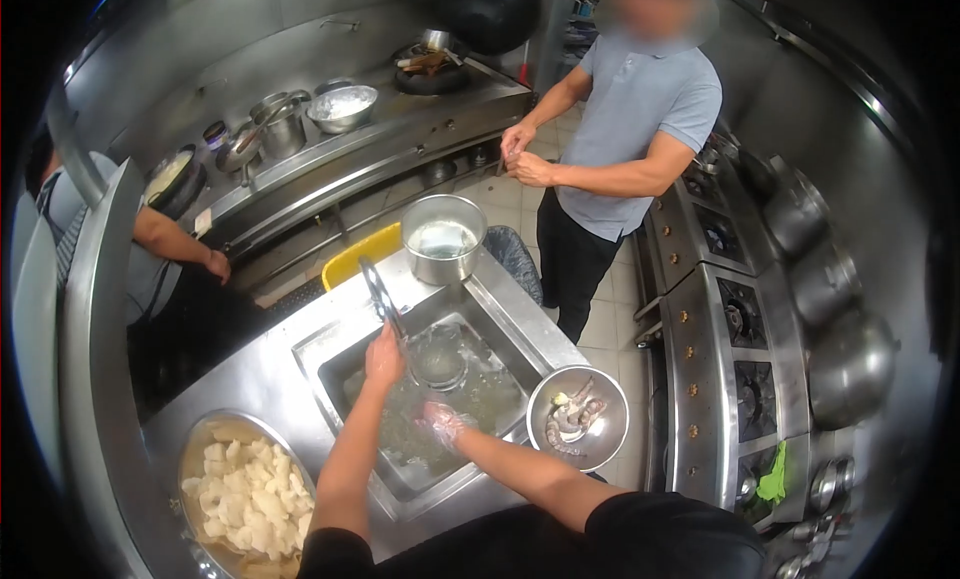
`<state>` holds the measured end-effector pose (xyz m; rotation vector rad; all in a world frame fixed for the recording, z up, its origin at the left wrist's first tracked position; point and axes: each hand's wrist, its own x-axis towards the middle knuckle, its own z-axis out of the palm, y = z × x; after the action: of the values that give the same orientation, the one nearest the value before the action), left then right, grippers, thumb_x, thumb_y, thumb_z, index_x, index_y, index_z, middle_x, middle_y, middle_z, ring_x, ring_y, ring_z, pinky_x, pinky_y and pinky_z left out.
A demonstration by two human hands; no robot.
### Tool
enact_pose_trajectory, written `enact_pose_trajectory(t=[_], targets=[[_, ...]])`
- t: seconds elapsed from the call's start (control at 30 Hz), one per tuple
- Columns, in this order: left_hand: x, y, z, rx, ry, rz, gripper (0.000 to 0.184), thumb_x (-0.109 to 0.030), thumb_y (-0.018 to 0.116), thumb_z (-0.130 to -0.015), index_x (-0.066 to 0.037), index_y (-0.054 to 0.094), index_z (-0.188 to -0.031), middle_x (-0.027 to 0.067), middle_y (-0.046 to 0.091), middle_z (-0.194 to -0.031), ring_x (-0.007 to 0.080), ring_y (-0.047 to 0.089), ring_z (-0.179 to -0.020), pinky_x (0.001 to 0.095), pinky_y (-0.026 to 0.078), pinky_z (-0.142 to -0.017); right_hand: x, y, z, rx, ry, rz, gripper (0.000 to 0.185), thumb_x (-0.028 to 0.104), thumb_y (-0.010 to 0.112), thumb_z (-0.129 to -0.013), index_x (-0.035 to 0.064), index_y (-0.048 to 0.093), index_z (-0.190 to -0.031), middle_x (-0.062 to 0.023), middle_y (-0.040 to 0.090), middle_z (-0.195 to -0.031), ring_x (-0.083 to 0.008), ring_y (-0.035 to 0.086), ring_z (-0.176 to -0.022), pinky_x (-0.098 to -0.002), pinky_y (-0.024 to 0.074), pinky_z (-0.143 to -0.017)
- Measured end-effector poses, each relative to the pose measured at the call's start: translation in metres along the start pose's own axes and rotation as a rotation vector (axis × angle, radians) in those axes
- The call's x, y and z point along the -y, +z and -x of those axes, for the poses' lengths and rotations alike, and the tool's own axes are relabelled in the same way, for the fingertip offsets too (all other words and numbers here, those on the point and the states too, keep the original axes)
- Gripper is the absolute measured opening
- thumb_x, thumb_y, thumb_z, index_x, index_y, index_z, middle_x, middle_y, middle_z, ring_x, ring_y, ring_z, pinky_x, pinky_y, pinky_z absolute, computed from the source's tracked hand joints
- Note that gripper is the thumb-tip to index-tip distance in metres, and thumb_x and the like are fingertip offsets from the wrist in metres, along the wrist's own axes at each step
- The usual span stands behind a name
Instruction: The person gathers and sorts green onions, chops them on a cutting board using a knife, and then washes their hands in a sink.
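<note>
My left hand [383, 359] is closed at the curved metal faucet [377, 291], gripping near its spout end. My right hand [445, 424], in a clear plastic glove, reaches into the cloudy water of the steel sink [335, 397]; its fingertips are hard to make out. Just beyond it, a round, see-through shape [437, 362] sits in the water under the faucet, too blurred to name. Right of the sink stands a metal bowl [618, 411] holding what look like several shrimp [577, 416]. A pot [443, 269] with clear liquid stands at the sink's far edge.
A large bowl of pale food pieces [250, 494] sits at the near left. One person [640, 129] stands across the sink, hands together; another person's arm [180, 244] shows at left. Stoves [700, 349] line the right side, pots and a bowl [342, 109] the back counter.
</note>
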<state>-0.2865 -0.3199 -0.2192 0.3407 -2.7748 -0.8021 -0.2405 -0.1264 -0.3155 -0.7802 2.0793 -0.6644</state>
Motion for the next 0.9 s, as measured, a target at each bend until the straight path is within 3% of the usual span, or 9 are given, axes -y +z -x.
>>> enact_pose_trajectory(t=[0.1, 0.2, 0.27, 0.33, 0.4, 0.53, 0.6, 0.73, 0.9], targets=[[0.011, -0.008, -0.012, 0.072, 0.003, -0.074, 0.069, 0.0, 0.058, -0.076, -0.008, 0.039, -0.142, 0.0195, 0.045, -0.141, 0.039, 0.058, -0.108, 0.0473, 0.048, -0.089, -0.003, 0.006, 0.003, 0.066, -0.024, 0.119, 0.032, 0.021, 0.05, -0.092, 0.0051, 0.06, -0.118, -0.0142, 0.058, -0.124, -0.0266, 0.055, -0.113, -0.0387, 0.0411, -0.1], [0.028, 0.01, -0.018, -0.013, 0.059, 0.149, 0.065, 0.006, 0.051, -0.073, -0.003, 0.047, -0.137, 0.0145, 0.049, -0.14, 0.0335, 0.057, -0.116, 0.04, 0.046, -0.097, -0.005, 0.012, 0.009, 0.104, -0.048, 0.234, 0.034, 0.022, 0.052, -0.09, 0.0048, 0.062, -0.117, -0.0147, 0.061, -0.12, -0.0271, 0.058, -0.11, -0.0397, 0.0431, -0.098], [0.025, 0.019, -0.004, 0.02, -0.114, 0.441, 0.057, 0.007, 0.049, -0.073, -0.001, 0.054, -0.129, 0.0149, 0.059, -0.128, 0.0308, 0.058, -0.116, 0.0368, 0.044, -0.098, -0.01, 0.017, 0.012, 0.098, -0.075, 0.336, 0.035, 0.024, 0.054, -0.088, 0.0046, 0.063, -0.116, -0.015, 0.063, -0.118, -0.0275, 0.06, -0.108, -0.0403, 0.0445, -0.096], [0.005, 0.029, 0.049, -0.596, -0.407, 0.536, 0.043, 0.007, 0.049, -0.075, 0.0, 0.06, -0.117, 0.015, 0.065, -0.11, 0.0307, 0.06, -0.107, 0.0363, 0.044, -0.095, -0.021, 0.018, 0.018, 0.097, -0.121, 0.505, 0.036, 0.025, 0.055, -0.087, 0.0044, 0.064, -0.116, -0.0153, 0.065, -0.115, -0.0279, 0.062, -0.106, -0.0409, 0.0459, -0.095], [-0.01, 0.046, 0.106, -0.654, -0.472, 0.479, 0.028, 0.004, 0.05, -0.081, 0.0, 0.061, -0.105, 0.0145, 0.065, -0.102, 0.0308, 0.061, -0.097, 0.0366, 0.045, -0.089, -0.028, 0.017, 0.022, 0.064, -0.107, 0.475, 0.038, 0.026, 0.055, -0.087, 0.0044, 0.064, -0.116, -0.0155, 0.065, -0.115, -0.0282, 0.062, -0.106, -0.0411, 0.0456, -0.095], [-0.08, 0.028, 0.212, -0.255, -0.462, 0.987, 0.025, -0.006, 0.058, -0.087, -0.003, 0.057, -0.112, 0.0067, 0.061, -0.093, 0.0176, 0.061, -0.087, 0.0298, 0.048, -0.076, -0.019, 0.027, 0.015, -0.192, 0.03, -0.228, 0.04, 0.029, 0.054, -0.089, 0.0051, 0.06, -0.12, -0.0156, 0.06, -0.12, -0.0287, 0.057, -0.111, -0.0405, 0.0419, -0.098], [-0.092, 0.026, 0.24, -0.124, -0.392, 1.0, 0.035, -0.004, 0.061, -0.085, -0.005, 0.053, -0.118, 0.0043, 0.058, -0.093, 0.0119, 0.059, -0.082, 0.0281, 0.048, -0.071, -0.011, 0.037, 0.005, -0.306, 0.041, -0.498, 0.041, 0.03, 0.053, -0.089, 0.0054, 0.059, -0.122, -0.0157, 0.058, -0.122, -0.029, 0.055, -0.113, -0.0403, 0.0401, -0.1], [-0.112, 0.018, 0.256, -0.096, -0.371, 1.002, 0.038, -0.002, 0.062, -0.083, -0.005, 0.051, -0.119, 0.0052, 0.059, -0.096, 0.01, 0.059, -0.077, 0.0282, 0.048, -0.068, 0.0, 0.048, -0.01, -0.309, -0.002, -0.577, 0.044, 0.032, 0.051, -0.091, 0.006, 0.055, -0.126, -0.0158, 0.054, -0.127, -0.0295, 0.05, -0.118, -0.0398, 0.0363, -0.103], [-0.093, 0.021, 0.249, -0.195, -0.475, 0.941, 0.034, 0.003, 0.058, -0.078, -0.005, 0.054, -0.111, 0.0018, 0.057, -0.075, 0.01, 0.055, -0.062, 0.0274, 0.045, -0.053, 0.007, 0.052, -0.016, -0.259, -0.028, -0.548, 0.047, 0.036, 0.049, -0.093, 0.0068, 0.051, -0.131, -0.016, 0.049, -0.133, -0.0302, 0.045, -0.124, -0.0391, 0.0317, -0.107]])
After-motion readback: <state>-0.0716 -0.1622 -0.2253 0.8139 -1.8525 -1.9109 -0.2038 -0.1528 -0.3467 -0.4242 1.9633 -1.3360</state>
